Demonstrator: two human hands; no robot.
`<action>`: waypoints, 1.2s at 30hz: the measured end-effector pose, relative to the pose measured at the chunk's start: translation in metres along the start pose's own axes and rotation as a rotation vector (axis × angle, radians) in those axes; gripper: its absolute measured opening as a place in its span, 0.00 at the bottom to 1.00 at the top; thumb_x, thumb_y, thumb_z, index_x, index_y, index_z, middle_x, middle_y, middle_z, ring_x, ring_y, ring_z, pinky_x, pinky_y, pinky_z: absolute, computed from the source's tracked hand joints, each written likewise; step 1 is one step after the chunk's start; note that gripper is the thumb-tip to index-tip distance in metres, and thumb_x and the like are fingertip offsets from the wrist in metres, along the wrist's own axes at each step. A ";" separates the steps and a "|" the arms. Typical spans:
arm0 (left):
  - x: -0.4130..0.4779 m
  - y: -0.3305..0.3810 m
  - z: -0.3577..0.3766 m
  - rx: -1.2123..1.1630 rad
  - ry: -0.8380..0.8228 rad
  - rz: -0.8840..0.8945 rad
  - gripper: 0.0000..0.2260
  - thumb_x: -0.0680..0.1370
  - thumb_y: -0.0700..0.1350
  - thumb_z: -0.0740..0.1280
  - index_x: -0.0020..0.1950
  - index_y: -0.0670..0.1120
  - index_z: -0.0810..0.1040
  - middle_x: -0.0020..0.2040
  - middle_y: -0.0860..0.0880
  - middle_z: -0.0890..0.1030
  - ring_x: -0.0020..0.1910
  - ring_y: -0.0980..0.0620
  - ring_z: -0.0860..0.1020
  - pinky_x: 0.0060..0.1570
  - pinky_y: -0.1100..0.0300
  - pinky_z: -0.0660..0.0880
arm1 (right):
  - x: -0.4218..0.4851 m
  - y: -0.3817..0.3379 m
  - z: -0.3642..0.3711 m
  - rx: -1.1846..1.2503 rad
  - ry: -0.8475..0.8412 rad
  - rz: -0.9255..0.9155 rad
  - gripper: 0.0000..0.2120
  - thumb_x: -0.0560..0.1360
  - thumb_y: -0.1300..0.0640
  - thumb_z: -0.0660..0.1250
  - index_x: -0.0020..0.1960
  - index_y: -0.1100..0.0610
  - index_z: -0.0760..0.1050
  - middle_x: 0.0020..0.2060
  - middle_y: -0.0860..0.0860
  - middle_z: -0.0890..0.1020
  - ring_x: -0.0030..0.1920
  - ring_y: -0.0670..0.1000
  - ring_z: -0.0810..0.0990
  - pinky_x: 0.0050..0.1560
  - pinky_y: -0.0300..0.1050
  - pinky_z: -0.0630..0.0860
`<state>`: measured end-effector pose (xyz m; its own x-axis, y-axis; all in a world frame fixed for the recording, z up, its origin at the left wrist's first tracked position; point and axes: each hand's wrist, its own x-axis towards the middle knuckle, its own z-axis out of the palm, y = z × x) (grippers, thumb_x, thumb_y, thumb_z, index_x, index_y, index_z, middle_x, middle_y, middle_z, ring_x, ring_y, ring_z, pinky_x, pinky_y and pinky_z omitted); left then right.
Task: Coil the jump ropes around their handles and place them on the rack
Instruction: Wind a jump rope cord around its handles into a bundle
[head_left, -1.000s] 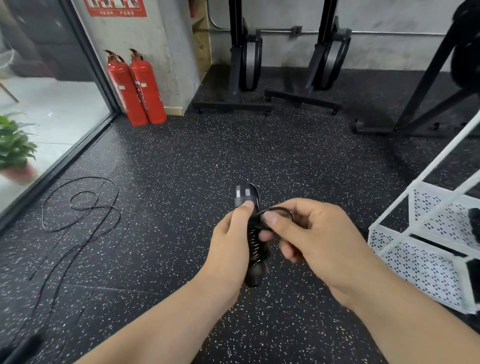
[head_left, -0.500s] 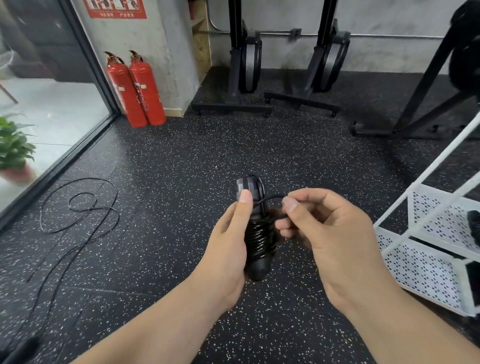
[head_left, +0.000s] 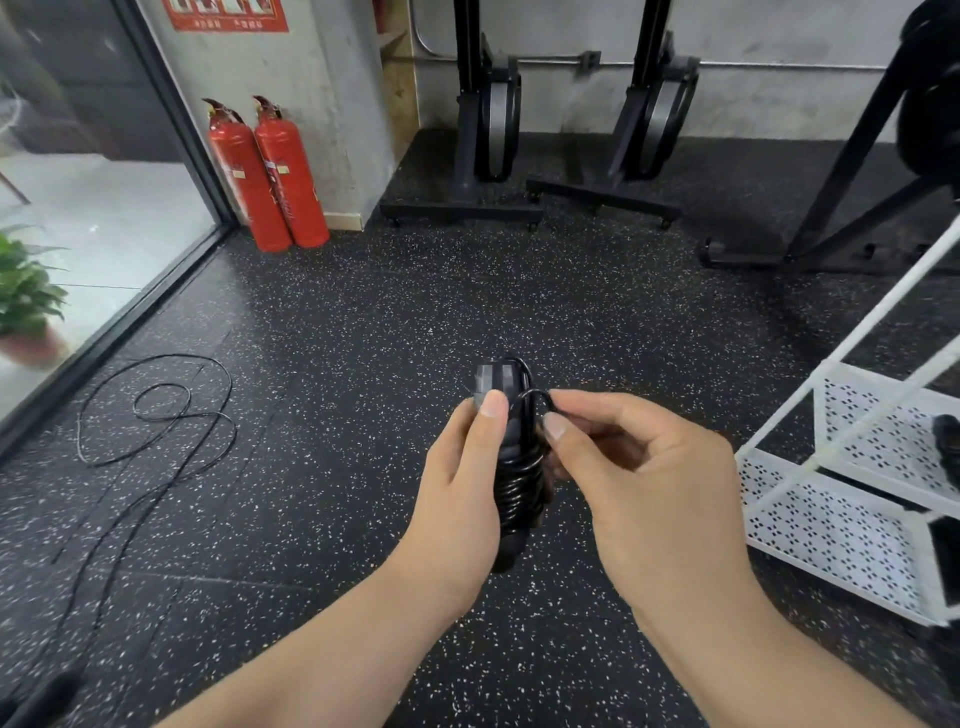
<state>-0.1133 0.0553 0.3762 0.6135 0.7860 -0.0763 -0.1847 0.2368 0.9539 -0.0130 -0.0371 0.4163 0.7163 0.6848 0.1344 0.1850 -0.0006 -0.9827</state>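
Jump rope no. 2 (head_left: 176, 414) lies loose on the speckled floor (head_left: 363, 322) at far L, cord in open loops, tail running toward the bottom L corner. It sits just inside the glass wall (head_left: 78, 208); a potted plant (head_left: 28, 296) stands on the other side of the glass. Further back, two red fire extinguishers (head_left: 270, 176) stand upright side by side vs. the concrete pillar, touching or nearly so.

Centre, held above the floor: L hand (head_left: 457, 493) grips the handles (head_left: 506, 410) of the other jump rope, fingers wrapped round from the L side, thumb up along the front w/ its tip pressed near the top. Handles roughly upright, black cord wound in tight turns (head_left: 519, 483) round the mid section; lower end pokes out below the palm.

R hand (head_left: 649, 478) is right beside it, thumb + forefinger pinching a small cord loop (head_left: 537, 396) at the upper R of the handles, other fingers curled under. Where the loop's end goes can't be told.

Back wall, centre to R: two black upright machines (head_left: 493, 119) on wheeled bases.

Far R: white perforated rack (head_left: 831, 519), apart from both hands, w/ a dark item (head_left: 945, 441) on its upper shelf, cut off by the frame edge.
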 end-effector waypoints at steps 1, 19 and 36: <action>0.000 -0.001 0.000 0.031 -0.016 0.016 0.20 0.84 0.63 0.62 0.62 0.49 0.82 0.53 0.41 0.86 0.48 0.46 0.84 0.46 0.51 0.82 | 0.000 0.000 -0.001 -0.023 -0.007 -0.008 0.10 0.77 0.60 0.77 0.50 0.44 0.88 0.42 0.41 0.89 0.45 0.46 0.88 0.51 0.51 0.85; -0.009 -0.011 0.012 -0.011 -0.059 0.031 0.20 0.86 0.58 0.62 0.65 0.43 0.77 0.55 0.32 0.80 0.50 0.49 0.78 0.46 0.60 0.80 | 0.002 -0.005 -0.001 -0.165 -0.039 -0.076 0.11 0.79 0.58 0.75 0.51 0.40 0.87 0.47 0.37 0.87 0.50 0.41 0.86 0.54 0.44 0.82; -0.003 -0.008 0.003 0.139 -0.064 0.129 0.17 0.85 0.59 0.60 0.62 0.48 0.78 0.55 0.39 0.82 0.51 0.51 0.80 0.51 0.57 0.80 | 0.015 -0.004 -0.004 0.095 -0.121 0.183 0.08 0.76 0.61 0.78 0.47 0.48 0.89 0.43 0.48 0.88 0.41 0.44 0.84 0.45 0.42 0.82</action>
<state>-0.1114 0.0490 0.3694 0.6399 0.7658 0.0638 -0.1602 0.0517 0.9857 -0.0002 -0.0294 0.4225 0.6451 0.7619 -0.0580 -0.0094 -0.0680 -0.9976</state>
